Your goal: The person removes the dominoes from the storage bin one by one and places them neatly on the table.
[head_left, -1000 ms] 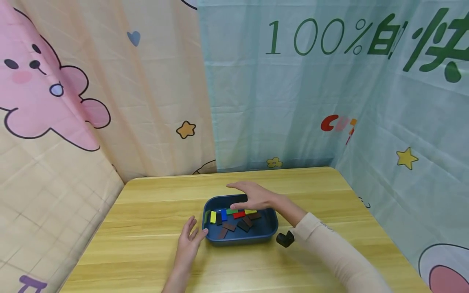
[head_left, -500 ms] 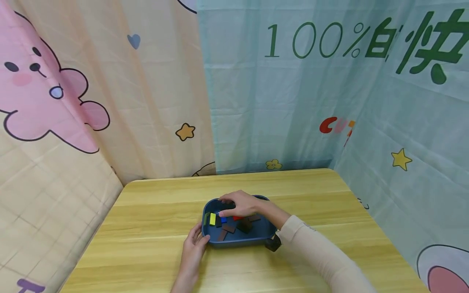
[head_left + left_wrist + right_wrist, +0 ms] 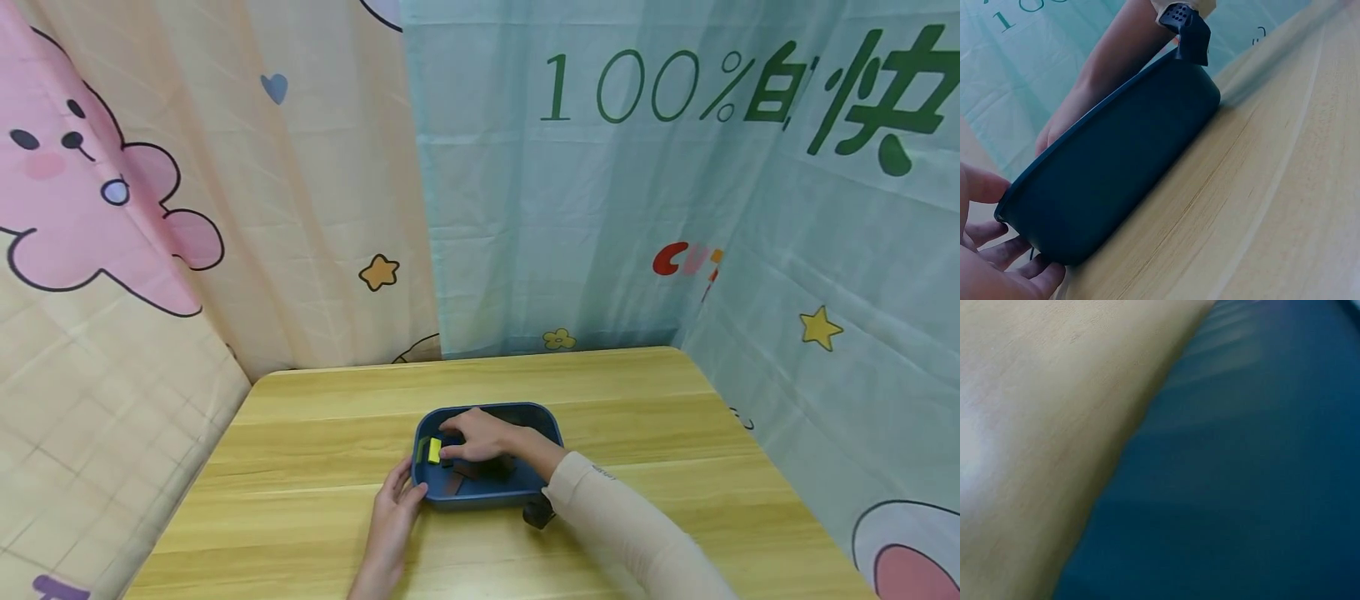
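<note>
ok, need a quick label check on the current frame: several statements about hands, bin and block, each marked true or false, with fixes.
1. The right hand reaches into the blue bin. True.
2. The left hand is clear of the bin. False: it grips the bin's left end, as the head view shows it.
3. A yellow block is inside the bin. True.
4. The bin is upside down. False: it stands upright on the wooden table.
5. The right arm wears a light sleeve. True.
</note>
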Demonstrator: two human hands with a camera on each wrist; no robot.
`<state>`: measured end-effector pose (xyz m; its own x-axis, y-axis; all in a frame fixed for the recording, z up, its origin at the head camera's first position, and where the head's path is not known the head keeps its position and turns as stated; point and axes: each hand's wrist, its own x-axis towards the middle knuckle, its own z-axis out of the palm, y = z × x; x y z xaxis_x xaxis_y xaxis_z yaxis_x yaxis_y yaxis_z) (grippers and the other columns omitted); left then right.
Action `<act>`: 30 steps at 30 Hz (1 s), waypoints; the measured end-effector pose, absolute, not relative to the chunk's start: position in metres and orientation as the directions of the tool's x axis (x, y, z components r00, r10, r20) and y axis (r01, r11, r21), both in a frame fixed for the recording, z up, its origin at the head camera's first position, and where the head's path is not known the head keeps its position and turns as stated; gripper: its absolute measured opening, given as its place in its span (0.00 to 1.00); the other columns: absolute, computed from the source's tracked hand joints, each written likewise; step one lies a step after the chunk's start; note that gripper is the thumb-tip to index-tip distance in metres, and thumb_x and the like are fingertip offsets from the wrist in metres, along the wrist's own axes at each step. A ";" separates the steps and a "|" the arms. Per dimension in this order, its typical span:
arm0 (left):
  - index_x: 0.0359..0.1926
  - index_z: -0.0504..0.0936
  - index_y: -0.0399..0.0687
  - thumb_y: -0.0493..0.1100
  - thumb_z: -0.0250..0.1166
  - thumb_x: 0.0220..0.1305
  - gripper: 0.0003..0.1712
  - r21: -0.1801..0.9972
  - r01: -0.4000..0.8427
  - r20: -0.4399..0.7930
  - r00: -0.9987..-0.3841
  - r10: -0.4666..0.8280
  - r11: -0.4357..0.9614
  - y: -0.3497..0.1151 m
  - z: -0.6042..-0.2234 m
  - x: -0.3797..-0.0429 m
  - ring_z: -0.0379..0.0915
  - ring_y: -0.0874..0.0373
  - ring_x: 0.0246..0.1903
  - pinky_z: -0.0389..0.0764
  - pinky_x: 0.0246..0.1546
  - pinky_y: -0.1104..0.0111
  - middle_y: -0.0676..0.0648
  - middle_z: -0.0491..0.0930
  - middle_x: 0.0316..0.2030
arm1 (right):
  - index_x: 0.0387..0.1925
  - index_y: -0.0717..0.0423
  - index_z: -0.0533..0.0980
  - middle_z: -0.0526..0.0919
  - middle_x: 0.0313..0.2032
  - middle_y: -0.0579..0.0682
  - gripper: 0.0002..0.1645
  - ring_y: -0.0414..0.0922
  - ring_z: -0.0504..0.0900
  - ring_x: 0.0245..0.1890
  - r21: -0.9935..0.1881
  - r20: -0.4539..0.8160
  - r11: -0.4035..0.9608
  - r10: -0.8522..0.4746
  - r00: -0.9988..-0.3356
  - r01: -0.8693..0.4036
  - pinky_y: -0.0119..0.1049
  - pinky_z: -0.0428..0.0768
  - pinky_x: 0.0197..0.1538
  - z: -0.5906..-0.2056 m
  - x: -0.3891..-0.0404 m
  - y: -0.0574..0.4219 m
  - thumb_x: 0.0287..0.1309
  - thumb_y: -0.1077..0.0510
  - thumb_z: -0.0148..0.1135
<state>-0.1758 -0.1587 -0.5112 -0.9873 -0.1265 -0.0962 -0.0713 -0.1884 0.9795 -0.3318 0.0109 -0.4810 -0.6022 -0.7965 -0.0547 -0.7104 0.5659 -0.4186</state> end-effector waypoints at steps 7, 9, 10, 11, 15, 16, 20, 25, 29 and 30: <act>0.78 0.53 0.29 0.31 0.51 0.77 0.33 0.980 -0.067 -0.093 -0.987 -0.132 -0.187 -0.157 -0.511 -0.177 0.53 0.33 0.74 0.65 0.69 0.48 0.25 0.51 0.76 | 0.64 0.58 0.79 0.84 0.57 0.48 0.32 0.41 0.82 0.56 -0.377 -0.033 0.590 -0.779 -0.626 -0.714 0.36 0.78 0.60 -0.485 -0.333 -0.001 0.69 0.41 0.64; 0.78 0.53 0.30 0.31 0.51 0.77 0.33 0.980 -0.065 -0.091 -0.987 -0.131 -0.190 -0.157 -0.511 -0.177 0.53 0.33 0.74 0.64 0.69 0.47 0.25 0.51 0.76 | 0.60 0.56 0.82 0.87 0.50 0.46 0.29 0.39 0.84 0.48 -0.359 -0.023 0.586 -0.784 -0.621 -0.726 0.34 0.81 0.55 -0.485 -0.334 -0.005 0.69 0.41 0.66; 0.78 0.53 0.30 0.31 0.50 0.77 0.33 0.979 -0.063 -0.089 -0.987 -0.131 -0.192 -0.157 -0.511 -0.178 0.53 0.33 0.74 0.64 0.69 0.47 0.25 0.51 0.76 | 0.58 0.56 0.83 0.87 0.48 0.45 0.27 0.37 0.84 0.45 -0.349 -0.015 0.584 -0.786 -0.619 -0.733 0.33 0.81 0.53 -0.486 -0.334 -0.007 0.68 0.41 0.67; 0.78 0.53 0.30 0.30 0.50 0.77 0.33 0.979 -0.062 -0.088 -0.987 -0.131 -0.196 -0.157 -0.512 -0.178 0.53 0.33 0.74 0.64 0.69 0.47 0.26 0.51 0.76 | 0.56 0.55 0.84 0.88 0.44 0.43 0.26 0.36 0.83 0.41 -0.339 -0.006 0.580 -0.789 -0.615 -0.741 0.31 0.81 0.50 -0.487 -0.334 -0.009 0.67 0.41 0.68; 0.78 0.53 0.30 0.30 0.50 0.77 0.33 0.978 -0.068 -0.096 -0.986 -0.137 -0.196 -0.157 -0.513 -0.178 0.53 0.32 0.74 0.64 0.69 0.47 0.26 0.51 0.76 | 0.49 0.52 0.86 0.85 0.34 0.39 0.22 0.34 0.76 0.30 -0.307 0.019 0.570 -0.797 -0.604 -0.762 0.28 0.79 0.40 -0.491 -0.333 -0.016 0.63 0.41 0.72; 0.78 0.53 0.30 0.30 0.50 0.77 0.33 0.979 -0.069 -0.097 -0.985 -0.140 -0.192 -0.157 -0.513 -0.178 0.53 0.32 0.73 0.65 0.69 0.47 0.25 0.51 0.75 | 0.50 0.51 0.86 0.85 0.35 0.38 0.23 0.33 0.76 0.30 -0.298 0.027 0.571 -0.796 -0.605 -0.765 0.27 0.79 0.41 -0.492 -0.333 -0.017 0.61 0.41 0.73; 0.78 0.53 0.30 0.31 0.51 0.77 0.33 0.983 -0.072 -0.098 -0.984 -0.150 -0.171 -0.156 -0.513 -0.177 0.53 0.31 0.73 0.66 0.68 0.48 0.25 0.51 0.75 | 0.49 0.50 0.86 0.85 0.38 0.37 0.22 0.33 0.78 0.34 -0.287 0.043 0.573 -0.793 -0.608 -0.768 0.28 0.79 0.43 -0.496 -0.331 -0.020 0.59 0.43 0.76; 0.77 0.55 0.31 0.31 0.52 0.76 0.33 0.985 -0.073 -0.097 -0.983 -0.154 -0.157 -0.156 -0.513 -0.178 0.54 0.31 0.73 0.67 0.68 0.49 0.26 0.53 0.75 | 0.48 0.49 0.85 0.85 0.39 0.37 0.21 0.32 0.79 0.37 -0.303 0.054 0.547 -0.808 -0.587 -0.781 0.27 0.79 0.43 -0.496 -0.333 -0.022 0.57 0.44 0.78; 0.77 0.56 0.32 0.31 0.53 0.76 0.32 0.986 -0.080 -0.104 -0.981 -0.163 -0.148 -0.156 -0.513 -0.178 0.55 0.32 0.72 0.66 0.68 0.47 0.27 0.54 0.75 | 0.42 0.49 0.83 0.82 0.34 0.37 0.17 0.33 0.76 0.33 -0.372 0.072 0.482 -0.837 -0.542 -0.794 0.24 0.76 0.38 -0.491 -0.336 -0.021 0.54 0.50 0.81; 0.77 0.56 0.32 0.31 0.53 0.76 0.32 0.986 -0.079 -0.103 -0.981 -0.163 -0.147 -0.156 -0.514 -0.178 0.56 0.32 0.72 0.66 0.69 0.47 0.27 0.54 0.75 | 0.40 0.50 0.83 0.81 0.33 0.38 0.15 0.33 0.76 0.32 -0.397 0.078 0.465 -0.842 -0.534 -0.791 0.24 0.76 0.38 -0.489 -0.336 -0.021 0.54 0.52 0.81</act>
